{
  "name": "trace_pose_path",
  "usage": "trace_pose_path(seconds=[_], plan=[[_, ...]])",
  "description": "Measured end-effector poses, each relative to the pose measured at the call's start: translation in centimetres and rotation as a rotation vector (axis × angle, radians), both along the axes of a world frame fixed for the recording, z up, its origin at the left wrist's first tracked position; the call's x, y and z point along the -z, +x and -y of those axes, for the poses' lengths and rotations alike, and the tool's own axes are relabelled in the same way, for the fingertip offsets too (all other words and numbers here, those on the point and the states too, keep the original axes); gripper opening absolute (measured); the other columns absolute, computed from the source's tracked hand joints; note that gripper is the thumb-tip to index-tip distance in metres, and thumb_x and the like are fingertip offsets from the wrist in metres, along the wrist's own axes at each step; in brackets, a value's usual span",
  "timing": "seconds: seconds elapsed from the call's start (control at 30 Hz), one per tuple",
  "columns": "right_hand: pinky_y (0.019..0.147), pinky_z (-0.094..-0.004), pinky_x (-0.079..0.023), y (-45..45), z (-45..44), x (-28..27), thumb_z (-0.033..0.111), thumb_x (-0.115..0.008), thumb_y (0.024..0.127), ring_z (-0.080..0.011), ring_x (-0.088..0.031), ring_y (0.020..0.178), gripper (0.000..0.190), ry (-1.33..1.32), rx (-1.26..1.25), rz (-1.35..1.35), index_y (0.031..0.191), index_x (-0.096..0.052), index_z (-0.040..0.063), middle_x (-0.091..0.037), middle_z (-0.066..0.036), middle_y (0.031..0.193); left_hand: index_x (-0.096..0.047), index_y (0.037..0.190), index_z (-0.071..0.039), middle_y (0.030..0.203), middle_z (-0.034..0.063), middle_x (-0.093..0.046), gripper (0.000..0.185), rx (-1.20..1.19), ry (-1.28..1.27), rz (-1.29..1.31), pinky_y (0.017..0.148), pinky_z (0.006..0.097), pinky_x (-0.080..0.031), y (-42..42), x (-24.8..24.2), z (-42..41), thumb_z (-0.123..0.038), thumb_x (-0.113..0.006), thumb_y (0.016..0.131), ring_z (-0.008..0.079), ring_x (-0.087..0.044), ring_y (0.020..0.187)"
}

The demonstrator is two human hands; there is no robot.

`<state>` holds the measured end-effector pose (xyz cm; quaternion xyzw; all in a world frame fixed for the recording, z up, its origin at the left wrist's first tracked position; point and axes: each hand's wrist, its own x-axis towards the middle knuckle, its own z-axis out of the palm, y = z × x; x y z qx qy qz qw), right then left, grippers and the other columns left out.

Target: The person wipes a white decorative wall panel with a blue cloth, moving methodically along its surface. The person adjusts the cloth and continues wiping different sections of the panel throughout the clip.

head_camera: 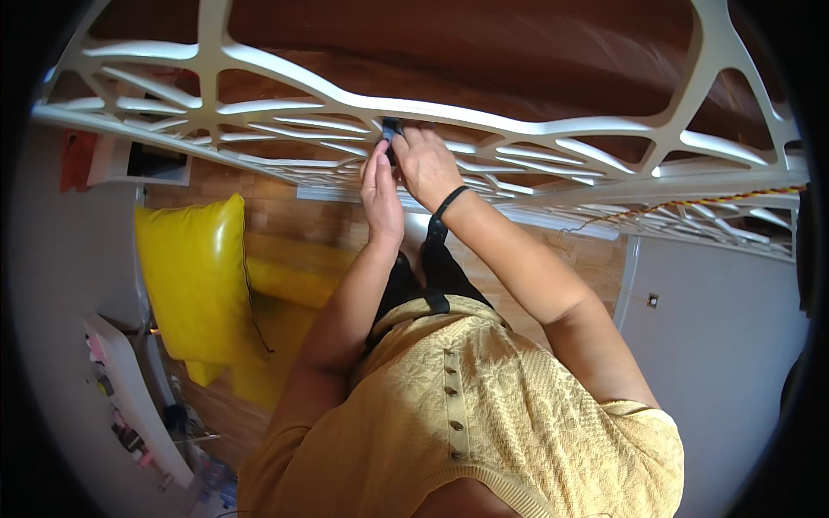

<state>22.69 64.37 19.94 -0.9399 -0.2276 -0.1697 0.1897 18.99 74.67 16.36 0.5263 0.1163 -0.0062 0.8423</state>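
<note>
A small dark object (pixel 391 128), its kind unclear, sits between both hands at a white openwork lattice panel (pixel 363 100). My left hand (pixel 383 194) has its fingers nearly straight and together, with the fingertips against the object's lower left side. From the right, my right hand (pixel 427 162) holds the object with bent fingers, partly within a lattice opening. A black band is round the right wrist. Part of the object and some fingertips are hidden by the hands and the lattice.
A yellow cushion (pixel 191 278) lies over yellow seating at the left. Below it stands a white shelf (pixel 139 395) with small items. A red and yellow twisted cord (pixel 706 199) runs along the lattice at the right. A wall socket (pixel 653 300) is on the grey wall.
</note>
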Motion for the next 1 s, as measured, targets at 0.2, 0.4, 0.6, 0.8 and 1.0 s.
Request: trace_pose_path(seconds=[0.2,0.4,0.6,0.8,1.0], plan=[[0.083,-0.0380,-0.051,-2.0,2.8,-0.3,0.013,-0.059,0.082,-0.0305,-0.060,0.091,0.021,-0.476,0.078,-0.054,0.098,-0.059,-0.001,-0.060,-0.017,0.095,-0.037,0.149,-0.004,0.142,0.0097,-0.049,0.056,0.153,-0.179,-0.157,0.106,0.0346,-0.041,-0.5,-0.4,3.0,-0.037,-0.046,0.105,0.0191,-0.049,0.128],[0.091,-0.0433,-0.046,-3.4,4.7,-2.8,0.017,-0.056,0.086,-0.0363,-0.058,0.103,0.032,-0.924,0.020,-0.106,0.108,-0.065,-0.004,-0.062,-0.023,0.111,-0.045,0.142,-0.004,0.139,0.0083,-0.052,0.050,0.282,-0.463,-0.256,0.108,0.0338,-0.038,-0.6,-0.4,5.2,-0.037,-0.047,0.104,0.0174,-0.049,0.127],[0.110,-0.0570,-0.031,-4.7,3.6,-7.9,0.026,-0.053,0.092,-0.0420,-0.047,0.129,0.055,-1.286,0.070,-0.176,0.138,-0.051,-0.004,-0.050,-0.025,0.140,-0.046,0.142,-0.002,0.146,0.0081,-0.048,0.053,0.413,-0.587,-0.189,0.112,0.0337,-0.035,-0.3,-3.6,6.0,-0.038,-0.050,0.103,0.0188,-0.045,0.132],[0.102,-0.0452,-0.045,-3.6,5.6,-1.8,0.016,-0.056,0.087,-0.0377,-0.059,0.114,0.036,-0.880,0.058,0.053,0.115,-0.061,-0.006,-0.062,-0.023,0.122,-0.046,0.141,-0.008,0.143,0.0049,-0.049,0.051,0.423,-0.726,-0.284,0.113,0.0361,-0.032,0.1,-0.8,5.6,-0.041,-0.050,0.102,0.0175,-0.046,0.131],[0.084,-0.0429,-0.052,-2.6,4.1,-2.4,0.008,-0.065,0.080,-0.0369,-0.060,0.101,0.026,-0.063,0.022,-0.041,0.105,-0.060,0.001,-0.062,-0.021,0.108,-0.053,0.129,-0.012,0.114,0.0011,-0.059,0.036,0.206,-0.477,-0.198,0.093,0.0312,-0.042,0.2,-1.0,2.1,-0.037,-0.049,0.103,0.0134,-0.055,0.105]])
